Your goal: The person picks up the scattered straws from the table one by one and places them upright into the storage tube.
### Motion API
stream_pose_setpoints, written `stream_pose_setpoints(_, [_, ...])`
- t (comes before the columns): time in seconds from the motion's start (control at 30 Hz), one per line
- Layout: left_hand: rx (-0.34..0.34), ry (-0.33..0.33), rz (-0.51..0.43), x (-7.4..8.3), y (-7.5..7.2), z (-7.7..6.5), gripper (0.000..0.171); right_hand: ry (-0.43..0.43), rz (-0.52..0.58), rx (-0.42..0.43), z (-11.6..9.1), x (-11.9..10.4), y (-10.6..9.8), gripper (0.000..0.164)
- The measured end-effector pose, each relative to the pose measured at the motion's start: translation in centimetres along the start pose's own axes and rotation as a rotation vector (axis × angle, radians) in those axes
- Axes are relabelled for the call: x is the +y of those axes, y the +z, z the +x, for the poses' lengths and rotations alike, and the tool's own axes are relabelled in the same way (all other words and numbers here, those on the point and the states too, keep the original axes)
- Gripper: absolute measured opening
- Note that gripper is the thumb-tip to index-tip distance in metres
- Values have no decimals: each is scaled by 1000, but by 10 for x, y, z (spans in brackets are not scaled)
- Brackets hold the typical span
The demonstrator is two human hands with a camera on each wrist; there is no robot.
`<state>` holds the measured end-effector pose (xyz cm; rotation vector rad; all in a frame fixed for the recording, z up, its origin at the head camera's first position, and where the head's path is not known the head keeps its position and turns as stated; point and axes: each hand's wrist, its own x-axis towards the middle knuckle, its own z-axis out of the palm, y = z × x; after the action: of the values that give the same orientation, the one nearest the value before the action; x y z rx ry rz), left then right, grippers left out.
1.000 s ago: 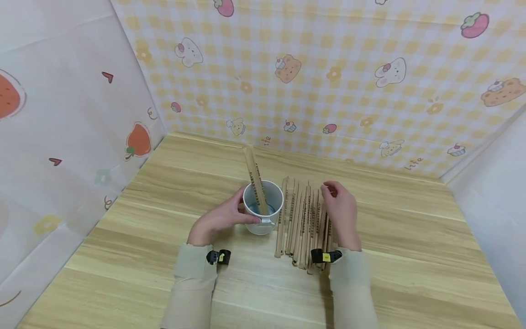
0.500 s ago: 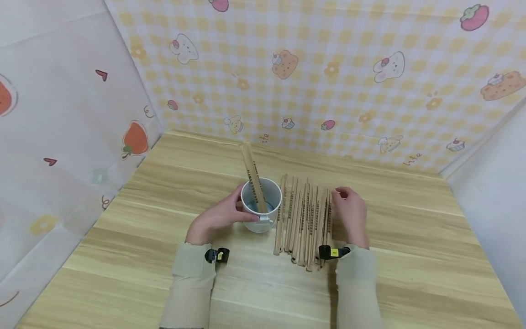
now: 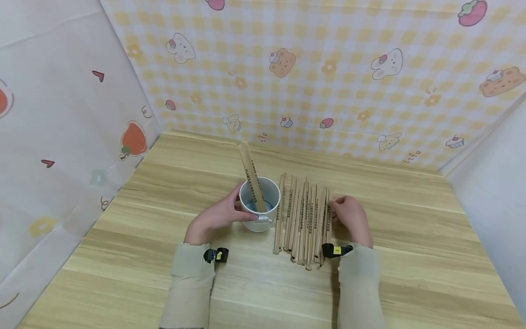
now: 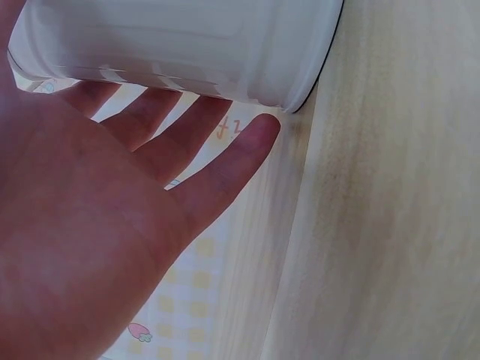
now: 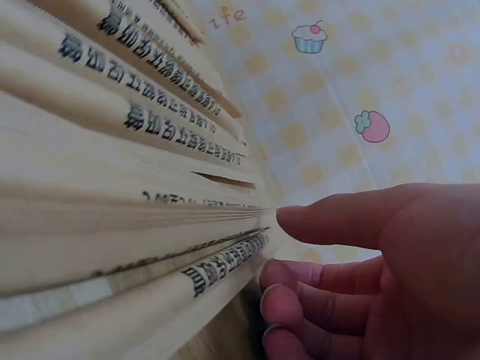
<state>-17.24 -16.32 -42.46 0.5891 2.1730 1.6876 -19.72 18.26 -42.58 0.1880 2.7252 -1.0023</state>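
My left hand (image 3: 223, 212) holds a white cup (image 3: 260, 225), thumb across its front near a small handle and fingers behind its wall. A few brown paper-wrapped straws (image 3: 251, 176) lean inside it, tops tilted left. In the left wrist view, fingers (image 4: 225, 165) spread along the far side of the cup (image 4: 172, 45). My right hand (image 3: 352, 219) is at the right side of a row of similar wrapped straws (image 3: 302, 219). In the right wrist view, the thumb tip and loosely curled fingertips (image 5: 281, 304) stand apart, right at the outermost printed wrappers (image 5: 225, 262).
The wood-grain table (image 3: 263, 292) carries the cup and the row of straws side by side. A yellow checked cloth (image 3: 312, 91) with cartoon prints hangs behind it. White sheets (image 3: 82, 137) stand at the left and right.
My right hand has moved right and slightly towards me, from above the right straws to their side. Those straws show more fully. My left hand stays on the cup; the head view shifted slightly.
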Motion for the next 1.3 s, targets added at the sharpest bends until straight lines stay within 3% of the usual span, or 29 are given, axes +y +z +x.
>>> stream_pose_setpoints(0.27, [-1, -33, -43, 3, 0, -1, 89, 5, 7, -2, 1, -2, 6, 25])
stream_pose_setpoints(0.57, [-5, -4, -6, 4, 0, -2, 87, 18, 7, -13, 0, -2, 7, 24])
stream_pose_setpoints(0.9, [-22, -4, -34, 29, 2, -9, 87, 11, -2, 27, -2, -3, 1, 25])
stream_pose_setpoints(1.13, [-19, 8, -18, 13, 1, -4, 86, -16, -13, 57, -7, -7, -8, 27])
stream_pose_setpoints(1.3, [-11, 1, -24, 3, 0, -1, 87, -68, 11, 141, -13, -16, -15, 30])
